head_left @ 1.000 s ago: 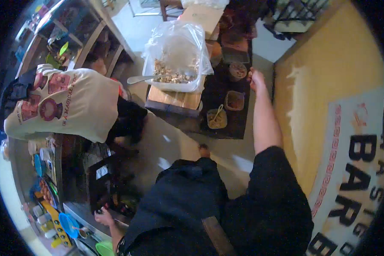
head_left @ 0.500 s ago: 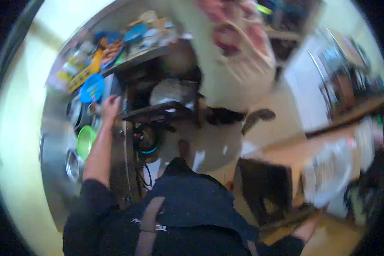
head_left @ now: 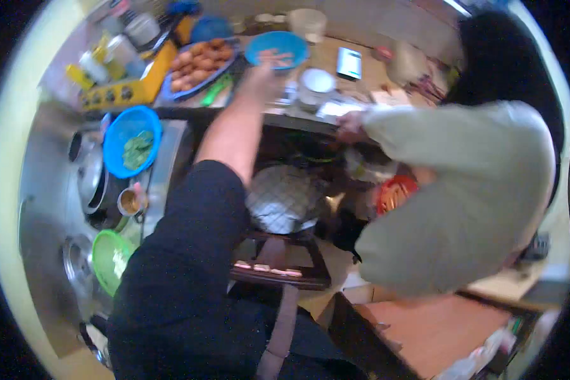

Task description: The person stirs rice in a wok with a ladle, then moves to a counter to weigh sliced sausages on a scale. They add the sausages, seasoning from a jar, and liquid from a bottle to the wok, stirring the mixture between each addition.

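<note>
My left hand (head_left: 267, 68) reaches over the near rim of a blue basin (head_left: 259, 45) at the back of the counter. Motion blurs its fingers, and they merge with pale pinkish shapes inside the basin; I cannot tell whether they grip anything. Left of the basin, an oval tray of brown eggs (head_left: 199, 63) sits beside a bright green handle (head_left: 214, 92). A white container (head_left: 316, 82) and a lit phone (head_left: 349, 63) are to the right. My right hand is out of view.
A person in beige (head_left: 456, 209) leans in from the right, one hand (head_left: 351, 126) at the counter's edge. A blue bowl of green leaves (head_left: 112, 149) and a green bowl (head_left: 101, 256) stand left. Below are a stool (head_left: 316, 272) and a red bowl (head_left: 410, 185).
My view has swung toward the back counter. My left hand has gone from the stove side to the blue basin. The person in beige now shows, and my right hand has left view.
</note>
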The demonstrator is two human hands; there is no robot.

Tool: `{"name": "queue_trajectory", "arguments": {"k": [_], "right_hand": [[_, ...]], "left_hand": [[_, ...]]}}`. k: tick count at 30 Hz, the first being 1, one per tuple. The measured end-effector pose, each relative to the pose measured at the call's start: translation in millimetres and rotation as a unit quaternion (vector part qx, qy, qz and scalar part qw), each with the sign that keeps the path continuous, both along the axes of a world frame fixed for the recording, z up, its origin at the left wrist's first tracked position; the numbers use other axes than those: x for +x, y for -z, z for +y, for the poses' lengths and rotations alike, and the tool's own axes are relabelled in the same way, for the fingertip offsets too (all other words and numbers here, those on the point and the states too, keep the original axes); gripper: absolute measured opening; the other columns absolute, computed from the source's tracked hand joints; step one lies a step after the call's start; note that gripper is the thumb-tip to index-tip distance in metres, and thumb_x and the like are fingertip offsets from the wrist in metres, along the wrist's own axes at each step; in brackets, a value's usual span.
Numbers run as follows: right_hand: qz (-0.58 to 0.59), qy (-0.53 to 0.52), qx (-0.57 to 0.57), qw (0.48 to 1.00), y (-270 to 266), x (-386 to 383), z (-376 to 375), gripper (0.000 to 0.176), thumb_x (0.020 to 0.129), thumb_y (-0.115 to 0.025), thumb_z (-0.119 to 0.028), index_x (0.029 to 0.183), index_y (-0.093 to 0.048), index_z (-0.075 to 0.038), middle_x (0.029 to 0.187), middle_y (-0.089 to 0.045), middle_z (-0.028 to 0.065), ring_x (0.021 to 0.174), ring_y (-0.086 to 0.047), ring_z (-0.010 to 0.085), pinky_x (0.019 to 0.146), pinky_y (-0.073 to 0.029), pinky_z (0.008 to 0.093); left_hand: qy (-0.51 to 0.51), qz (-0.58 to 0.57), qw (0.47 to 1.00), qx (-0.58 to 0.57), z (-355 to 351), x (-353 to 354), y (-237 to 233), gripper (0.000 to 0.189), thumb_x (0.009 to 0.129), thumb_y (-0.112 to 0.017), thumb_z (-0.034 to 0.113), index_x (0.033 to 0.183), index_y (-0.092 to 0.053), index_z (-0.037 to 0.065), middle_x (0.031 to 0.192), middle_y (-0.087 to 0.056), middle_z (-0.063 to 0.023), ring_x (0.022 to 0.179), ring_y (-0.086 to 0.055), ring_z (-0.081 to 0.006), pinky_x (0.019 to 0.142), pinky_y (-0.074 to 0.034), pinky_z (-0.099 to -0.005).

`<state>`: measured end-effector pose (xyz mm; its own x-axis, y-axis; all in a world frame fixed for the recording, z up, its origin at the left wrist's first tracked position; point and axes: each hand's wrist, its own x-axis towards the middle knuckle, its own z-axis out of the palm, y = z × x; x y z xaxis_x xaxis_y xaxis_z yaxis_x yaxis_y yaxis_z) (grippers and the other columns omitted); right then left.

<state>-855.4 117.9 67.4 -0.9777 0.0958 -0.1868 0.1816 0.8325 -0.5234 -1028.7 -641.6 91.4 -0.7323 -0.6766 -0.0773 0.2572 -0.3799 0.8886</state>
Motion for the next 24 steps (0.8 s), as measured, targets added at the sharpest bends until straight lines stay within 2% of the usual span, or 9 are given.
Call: {"name": "queue_trajectory", "arguments": {"k": [6, 10, 12, 13, 14, 17, 19, 22, 24], "right_hand": [[-0.101, -0.232, -0.011, 0.967, 7.2, -44.6, -123.3, 0.029, 0.085, -0.051, -0.023, 0.100, -0.061, 0.000, 0.087, -0.063, 0.0117, 0.078, -0.059, 0.0249, 0.069, -0.048, 0.0384], [-0.146, -0.405, -0.015, 0.902, 18.9, -66.5, -199.8, 0.030, 0.084, -0.052, -0.024, 0.100, -0.061, 0.000, 0.088, -0.064, 0.0116, 0.079, -0.059, 0.0248, 0.070, -0.048, 0.0381], [-0.159, -0.487, -0.019, 0.858, 26.7, -62.0, -238.8, 0.030, 0.084, -0.052, -0.024, 0.100, -0.061, 0.000, 0.088, -0.064, 0.0116, 0.079, -0.060, 0.0248, 0.071, -0.048, 0.0380], [-0.166, -0.527, -0.019, 0.833, 30.0, -54.7, -257.4, 0.030, 0.084, -0.053, -0.025, 0.100, -0.061, 0.000, 0.089, -0.064, 0.0115, 0.080, -0.060, 0.0248, 0.071, -0.048, 0.0380], [-0.175, -0.564, -0.018, 0.807, 32.0, -46.2, -274.7, 0.031, 0.084, -0.053, -0.025, 0.101, -0.062, 0.000, 0.089, -0.064, 0.0115, 0.080, -0.060, 0.0248, 0.071, -0.048, 0.0379], [-0.195, -0.641, -0.015, 0.742, 29.6, -2.1, -313.7, 0.031, 0.084, -0.053, -0.026, 0.101, -0.062, 0.000, 0.089, -0.064, 0.0114, 0.080, -0.060, 0.0248, 0.072, -0.048, 0.0377], [-0.202, -0.675, -0.013, 0.710, 23.4, 27.9, -324.4, 0.032, 0.084, -0.054, -0.026, 0.101, -0.062, -0.001, 0.090, -0.064, 0.0114, 0.081, -0.060, 0.0248, 0.072, -0.048, 0.0376], [-0.211, -0.707, -0.001, 0.675, 19.5, 75.7, -323.1, 0.033, 0.084, -0.055, -0.027, 0.101, -0.062, -0.001, 0.091, -0.064, 0.0113, 0.081, -0.060, 0.0247, 0.073, -0.048, 0.0374], [-0.218, -0.720, 0.020, 0.658, 16.5, 108.1, -313.1, 0.033, 0.084, -0.055, -0.028, 0.102, -0.062, -0.001, 0.091, -0.064, 0.0112, 0.081, -0.060, 0.0247, 0.074, -0.048, 0.0373]], "left_hand": [[-0.113, 0.091, 0.958, 0.249, 45.0, 72.6, -45.9, 0.032, 0.071, -0.054, 0.016, 0.102, -0.050, 0.009, 0.094, -0.056, -0.0093, 0.082, -0.054, -0.0271, 0.071, -0.048, -0.0447], [-0.084, 0.219, 0.936, 0.262, 137.0, 284.5, -87.3, 0.034, 0.070, -0.054, 0.013, 0.103, -0.050, 0.008, 0.092, -0.057, -0.0092, 0.075, -0.054, -0.0269, 0.070, -0.048, -0.0450], [-0.100, 0.346, 0.901, 0.240, 192.7, 413.0, -118.0, 0.041, 0.069, -0.056, 0.016, 0.110, -0.052, 0.011, 0.095, -0.061, -0.0070, 0.071, -0.057, -0.0223, 0.056, -0.044, -0.0352], [-0.186, 0.290, 0.905, 0.251, 218.4, 480.4, -126.4, 0.046, 0.069, -0.059, 0.018, 0.114, -0.051, 0.012, 0.101, -0.061, -0.0076, 0.077, -0.059, -0.0221, 0.058, -0.045, -0.0354], [-0.206, 0.305, 0.906, 0.207, 246.0, 551.5, -133.9, 0.062, 0.071, -0.060, 0.017, 0.130, -0.040, 0.009, 0.121, -0.053, -0.0136, 0.113, -0.051, -0.0308, 0.097, -0.038, -0.0516], [-0.419, 0.171, 0.888, 0.078, 350.2, 731.6, -176.3, 0.070, 0.073, -0.064, 0.024, 0.132, -0.032, 0.005, 0.125, -0.048, -0.0147, 0.113, -0.049, -0.0327, 0.097, -0.038, -0.0533], [-0.553, -0.043, 0.832, 0.029, 412.2, 810.2, -223.8, 0.072, 0.073, -0.067, 0.028, 0.131, -0.031, 0.005, 0.123, -0.050, -0.0141, 0.105, -0.055, -0.0315, 0.083, -0.049, -0.0501], [-0.685, -0.484, 0.545, -0.002, 456.6, 950.2, -211.2, 0.069, 0.070, -0.071, 0.027, 0.126, -0.034, 0.008, 0.113, -0.055, -0.0141, 0.099, -0.058, -0.0296, 0.076, -0.051, -0.0450], [-0.628, -0.658, 0.361, -0.207, 467.2, 1023.7, -202.2, 0.077, 0.066, -0.074, 0.030, 0.129, -0.035, 0.013, 0.111, -0.056, -0.0147, 0.096, -0.060, -0.0320, 0.077, -0.051, -0.0436]]}}
